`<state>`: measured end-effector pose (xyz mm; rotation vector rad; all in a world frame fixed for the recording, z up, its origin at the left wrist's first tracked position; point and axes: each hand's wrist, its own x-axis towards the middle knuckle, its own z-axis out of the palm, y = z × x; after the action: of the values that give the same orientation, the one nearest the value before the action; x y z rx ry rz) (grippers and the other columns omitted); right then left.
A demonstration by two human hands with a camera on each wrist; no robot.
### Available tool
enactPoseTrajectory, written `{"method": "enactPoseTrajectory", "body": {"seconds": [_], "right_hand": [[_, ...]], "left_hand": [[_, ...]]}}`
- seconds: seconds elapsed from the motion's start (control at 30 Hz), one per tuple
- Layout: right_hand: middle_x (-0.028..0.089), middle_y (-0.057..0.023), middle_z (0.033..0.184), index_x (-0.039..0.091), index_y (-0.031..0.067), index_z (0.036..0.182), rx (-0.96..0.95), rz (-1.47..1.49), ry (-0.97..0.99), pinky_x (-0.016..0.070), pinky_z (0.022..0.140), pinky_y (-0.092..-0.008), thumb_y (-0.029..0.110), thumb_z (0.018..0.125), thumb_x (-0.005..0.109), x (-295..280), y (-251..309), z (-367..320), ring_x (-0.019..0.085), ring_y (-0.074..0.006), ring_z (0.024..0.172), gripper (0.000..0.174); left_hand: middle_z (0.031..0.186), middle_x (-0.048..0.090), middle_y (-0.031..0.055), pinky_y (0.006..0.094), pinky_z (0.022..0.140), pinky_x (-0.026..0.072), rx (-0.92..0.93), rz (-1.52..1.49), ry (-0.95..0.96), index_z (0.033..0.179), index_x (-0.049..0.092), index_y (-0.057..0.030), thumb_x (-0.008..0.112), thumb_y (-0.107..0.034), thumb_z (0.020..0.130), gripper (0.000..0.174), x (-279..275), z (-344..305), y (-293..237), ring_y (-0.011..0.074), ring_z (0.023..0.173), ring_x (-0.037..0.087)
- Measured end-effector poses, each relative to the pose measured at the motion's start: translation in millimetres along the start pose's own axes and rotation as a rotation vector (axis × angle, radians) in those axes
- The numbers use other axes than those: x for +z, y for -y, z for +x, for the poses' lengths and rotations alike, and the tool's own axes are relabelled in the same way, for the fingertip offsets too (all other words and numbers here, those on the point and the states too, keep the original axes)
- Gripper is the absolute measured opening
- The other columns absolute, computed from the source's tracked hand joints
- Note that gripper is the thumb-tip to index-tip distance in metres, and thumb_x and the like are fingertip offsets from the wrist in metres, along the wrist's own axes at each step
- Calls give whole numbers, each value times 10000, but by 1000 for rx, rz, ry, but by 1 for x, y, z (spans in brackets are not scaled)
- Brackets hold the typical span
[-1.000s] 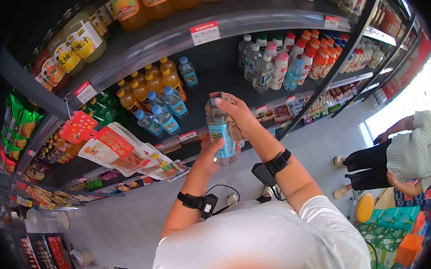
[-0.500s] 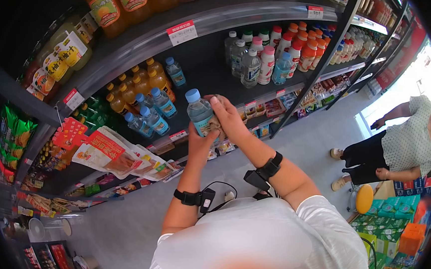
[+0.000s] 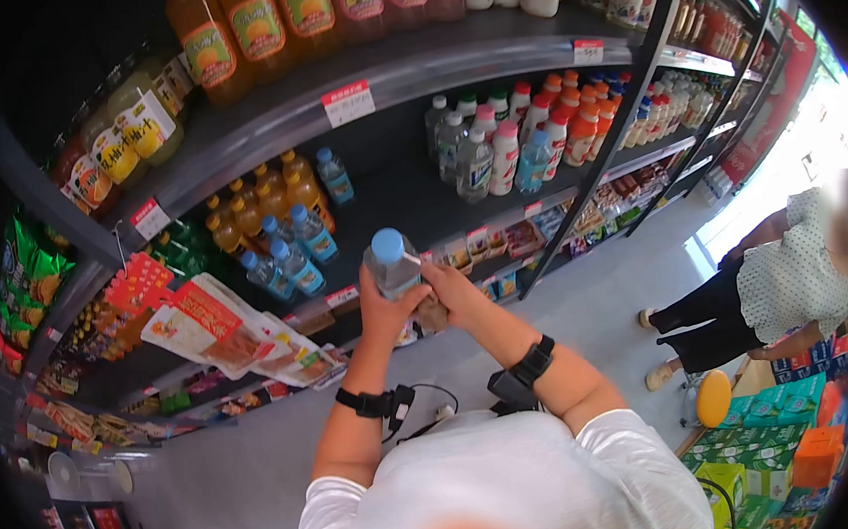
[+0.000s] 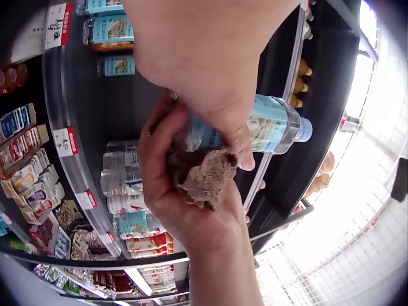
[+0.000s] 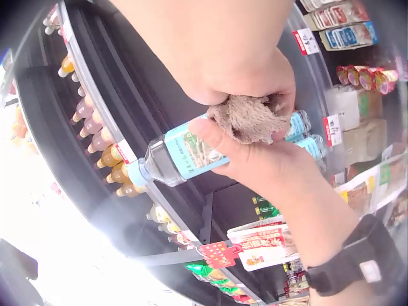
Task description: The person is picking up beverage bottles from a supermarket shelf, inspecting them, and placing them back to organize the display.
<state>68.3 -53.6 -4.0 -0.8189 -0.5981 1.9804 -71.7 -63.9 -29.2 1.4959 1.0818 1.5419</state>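
Note:
A clear water bottle (image 3: 392, 272) with a light blue cap and a pale blue label is held before the chest, its cap tipped up towards the head camera. The left hand (image 3: 383, 316) grips the bottle from the left side, thumb across its lower part, as the right wrist view shows. A bunched greyish-brown cloth (image 5: 255, 119) is pressed against the bottle's lower end by the right hand (image 3: 459, 296), whose fingers curl round it. In the left wrist view the cloth's frayed-looking surface faces out between both hands. The bottle's base is hidden by hands and cloth.
Behind the hands, a dark shelf holds blue-capped bottles (image 3: 301, 268), amber drink bottles (image 3: 267, 197) and white and orange bottles (image 3: 533, 139). Hanging snack packs (image 3: 217, 323) jut out at the left. Another person (image 3: 789, 278) stands in the aisle at the right.
The bottle has tipped so its cap faces the head camera, and both hands have moved lower and slightly left. The cloth has shifted from beside the cap to the bottle's lower end.

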Motion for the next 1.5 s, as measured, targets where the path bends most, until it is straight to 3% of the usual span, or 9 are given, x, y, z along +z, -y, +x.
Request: {"method": "enactPoseTrajectory", "body": {"seconds": [0.2, 0.4, 0.7, 0.8, 1.0, 1.2, 1.33, 1.43, 1.5], "right_hand": [[583, -54, 947, 502, 10, 1259, -409, -170, -100, 504, 560, -277, 149, 909, 649, -6, 53, -14, 596, -151, 693, 405], [578, -82, 1025, 350, 52, 1462, -897, -631, -211, 481, 786, -258, 138, 863, 669, 42, 162, -46, 576, -137, 915, 684], [603, -129, 1006, 255, 31, 1508, -747, -1107, -160, 466, 832, -282, 256, 804, 738, 80, 222, -36, 592, -185, 923, 884], [604, -145, 1017, 257, 25, 1506, -853, -1171, -174, 464, 850, -294, 265, 796, 742, 89, 238, -54, 592, -197, 929, 892], [527, -288, 1297, 281, -50, 1466, -1267, -1198, -157, 420, 1005, -342, 302, 782, 748, 130, 327, -94, 554, -290, 1155, 900], [570, -213, 1227, 201, -52, 1486, -1358, -1036, -64, 514, 857, -296, 216, 794, 771, 185, 405, -145, 608, -193, 1030, 936], [582, -174, 1177, 308, -49, 1436, -1345, -764, 90, 526, 834, -307, 190, 806, 756, 178, 399, -148, 617, -203, 1004, 809], [562, -128, 1231, 482, 18, 1341, -1132, -770, 9, 475, 911, -325, 340, 795, 741, 152, 318, -152, 568, -196, 1086, 685], [598, -91, 1123, 510, 59, 1301, -1181, -786, -8, 507, 828, -318, 286, 858, 707, 106, 268, -111, 585, -179, 1020, 536]], "left_hand": [[1203, 548, 77, 344, 944, 452, -34, -190, -45, 1293, 399, -47, 887, -257, 683, 809, 12, 3, -24, 187, 1089, 562], [1190, 540, 61, 329, 908, 465, 53, -223, -76, 1295, 407, -54, 843, -206, 731, 728, 11, 28, -61, 168, 1065, 559], [1128, 574, 64, 318, 860, 482, 132, -149, -157, 1304, 430, -45, 800, -256, 782, 673, 0, 82, -143, 149, 991, 578], [1092, 587, 59, 312, 843, 493, 144, -134, -168, 1299, 433, -45, 804, -262, 779, 674, -6, 92, -149, 147, 970, 591], [1102, 585, 66, 312, 840, 501, 144, -114, -117, 1304, 428, -39, 810, -276, 772, 696, -8, 91, -169, 151, 966, 597], [1135, 576, 74, 310, 851, 499, 172, -106, -99, 1328, 405, -34, 810, -280, 776, 728, -3, 93, -169, 156, 987, 593], [1146, 575, 75, 316, 853, 498, 135, -175, -76, 1330, 403, -33, 811, -277, 776, 730, 5, 91, -156, 160, 1004, 593], [1162, 573, 80, 325, 861, 496, 67, -190, 13, 1338, 403, -36, 814, -265, 772, 736, 9, 81, -132, 165, 1016, 594], [1144, 596, 77, 327, 890, 498, 48, -178, 60, 1294, 427, -55, 786, -207, 794, 634, 18, 69, -113, 169, 1023, 606]]}}
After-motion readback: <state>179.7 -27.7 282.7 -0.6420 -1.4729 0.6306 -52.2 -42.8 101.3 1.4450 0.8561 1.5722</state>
